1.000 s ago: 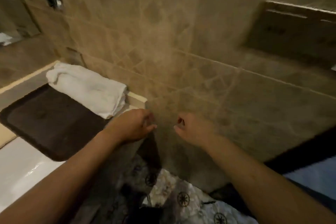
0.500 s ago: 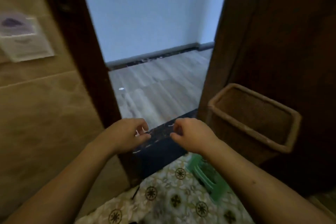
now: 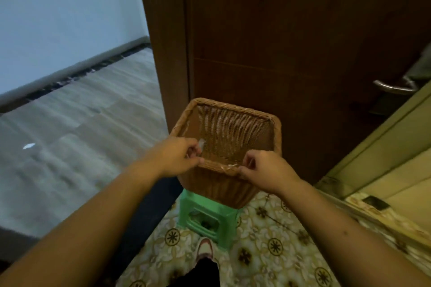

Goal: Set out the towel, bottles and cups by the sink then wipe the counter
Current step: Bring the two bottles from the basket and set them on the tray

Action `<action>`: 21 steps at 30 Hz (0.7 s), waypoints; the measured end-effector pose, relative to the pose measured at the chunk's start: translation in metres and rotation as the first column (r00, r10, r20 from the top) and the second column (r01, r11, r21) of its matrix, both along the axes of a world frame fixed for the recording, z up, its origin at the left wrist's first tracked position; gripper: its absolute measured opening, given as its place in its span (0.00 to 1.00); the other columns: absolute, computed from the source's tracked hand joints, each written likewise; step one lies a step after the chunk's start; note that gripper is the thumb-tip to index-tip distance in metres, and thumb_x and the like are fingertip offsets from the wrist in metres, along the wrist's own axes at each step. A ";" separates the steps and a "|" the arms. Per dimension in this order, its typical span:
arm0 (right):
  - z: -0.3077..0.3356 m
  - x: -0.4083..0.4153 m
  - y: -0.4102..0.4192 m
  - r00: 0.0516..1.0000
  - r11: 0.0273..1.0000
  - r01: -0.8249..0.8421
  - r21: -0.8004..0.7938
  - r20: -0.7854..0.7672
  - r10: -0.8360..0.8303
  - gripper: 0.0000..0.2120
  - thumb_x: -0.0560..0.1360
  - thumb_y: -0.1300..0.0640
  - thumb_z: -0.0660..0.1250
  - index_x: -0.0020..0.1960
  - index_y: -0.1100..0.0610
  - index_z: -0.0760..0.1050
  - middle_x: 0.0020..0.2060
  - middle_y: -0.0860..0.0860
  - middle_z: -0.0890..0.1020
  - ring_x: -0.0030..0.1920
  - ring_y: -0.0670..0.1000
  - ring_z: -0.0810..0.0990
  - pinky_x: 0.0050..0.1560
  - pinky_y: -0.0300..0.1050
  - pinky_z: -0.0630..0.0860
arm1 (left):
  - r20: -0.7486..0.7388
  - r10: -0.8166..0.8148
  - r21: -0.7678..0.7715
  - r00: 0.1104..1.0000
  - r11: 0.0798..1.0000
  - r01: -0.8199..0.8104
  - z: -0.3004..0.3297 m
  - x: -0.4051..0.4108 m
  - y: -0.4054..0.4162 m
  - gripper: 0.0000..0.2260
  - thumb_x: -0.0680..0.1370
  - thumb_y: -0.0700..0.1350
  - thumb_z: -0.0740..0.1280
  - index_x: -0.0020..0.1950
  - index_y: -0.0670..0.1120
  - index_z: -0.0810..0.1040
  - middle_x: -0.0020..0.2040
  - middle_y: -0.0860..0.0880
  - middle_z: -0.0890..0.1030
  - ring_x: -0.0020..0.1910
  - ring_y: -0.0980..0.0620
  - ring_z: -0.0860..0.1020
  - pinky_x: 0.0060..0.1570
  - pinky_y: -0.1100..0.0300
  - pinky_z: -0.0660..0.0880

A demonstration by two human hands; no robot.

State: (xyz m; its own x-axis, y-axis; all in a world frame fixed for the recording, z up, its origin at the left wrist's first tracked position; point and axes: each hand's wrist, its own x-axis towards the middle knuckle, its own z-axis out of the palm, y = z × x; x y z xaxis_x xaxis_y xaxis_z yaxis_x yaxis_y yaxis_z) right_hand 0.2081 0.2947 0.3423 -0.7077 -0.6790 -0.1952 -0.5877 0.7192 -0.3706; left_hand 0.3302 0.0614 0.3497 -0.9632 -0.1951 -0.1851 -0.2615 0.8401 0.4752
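Note:
My left hand [image 3: 179,156] and my right hand [image 3: 263,172] hover over the near rim of a brown wicker basket [image 3: 233,123]. Each hand is pinched shut on a small bit of thin, clear plastic: a whitish scrap [image 3: 202,144] at the left fingertips and a clear strip [image 3: 229,166] at the right fingertips, lying against the rim. Whether the two bits are one piece I cannot tell. The inside of the basket looks bare. No towel, bottle, cup, sink or counter is in view.
The basket stands on a green plastic stool [image 3: 207,216] on a patterned tile floor [image 3: 268,247]. A dark wooden door [image 3: 291,42] with a metal handle [image 3: 391,87] is behind it. A doorway on the left opens to a grey wood floor [image 3: 77,135]. My shoe [image 3: 205,250] is below.
The view has swung right, from the tiled wall and white towel, past the doorway, to the basket. Both pinched hands now hang lower, over the basket's near rim.

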 end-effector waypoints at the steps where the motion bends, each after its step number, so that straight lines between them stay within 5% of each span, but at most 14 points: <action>1: -0.005 -0.016 -0.002 1.000 1.000 0.019 0.018 0.008 -0.019 0.08 0.76 0.43 0.68 0.45 0.47 0.77 0.40 0.45 0.81 0.43 0.48 0.80 0.42 0.49 0.80 | -0.004 -0.018 0.008 1.000 1.000 0.018 -0.009 -0.022 -0.008 0.07 0.75 0.57 0.71 0.48 0.57 0.78 0.42 0.57 0.80 0.42 0.62 0.77 0.42 0.60 0.76; 10: -0.061 -0.141 -0.039 0.973 0.972 0.152 0.177 0.146 -0.179 0.06 0.79 0.50 0.66 0.43 0.48 0.76 0.36 0.45 0.80 0.37 0.46 0.79 0.32 0.43 0.72 | 0.225 -0.113 0.127 0.968 0.988 0.086 -0.087 -0.177 -0.060 0.06 0.79 0.52 0.66 0.53 0.53 0.79 0.51 0.55 0.81 0.50 0.55 0.77 0.52 0.57 0.72; 17: -0.121 -0.177 -0.062 0.931 0.941 0.063 0.333 0.319 -0.176 0.02 0.78 0.50 0.68 0.50 0.46 0.76 0.48 0.49 0.81 0.48 0.51 0.79 0.43 0.43 0.72 | 0.412 -0.165 0.125 0.896 0.984 0.124 -0.154 -0.231 -0.059 0.13 0.79 0.52 0.68 0.61 0.48 0.78 0.59 0.48 0.79 0.61 0.48 0.75 0.67 0.52 0.66; 21: -0.161 -0.190 -0.075 0.893 0.914 -0.013 0.405 0.416 -0.171 0.16 0.77 0.48 0.68 0.63 0.50 0.78 0.60 0.54 0.81 0.59 0.56 0.79 0.55 0.47 0.75 | 0.506 -0.238 0.177 0.829 0.969 0.170 -0.191 -0.246 -0.049 0.13 0.78 0.51 0.68 0.61 0.50 0.77 0.59 0.48 0.79 0.58 0.48 0.77 0.60 0.51 0.73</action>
State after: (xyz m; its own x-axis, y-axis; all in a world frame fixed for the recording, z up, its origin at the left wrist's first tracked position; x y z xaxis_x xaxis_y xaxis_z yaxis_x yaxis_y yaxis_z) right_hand 0.0177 0.2201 0.1815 -0.5351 -0.4281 -0.7283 -0.3676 0.8942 -0.2555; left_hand 0.0842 0.0123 0.1587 -0.7332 0.0512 -0.6780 -0.3272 0.8476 0.4178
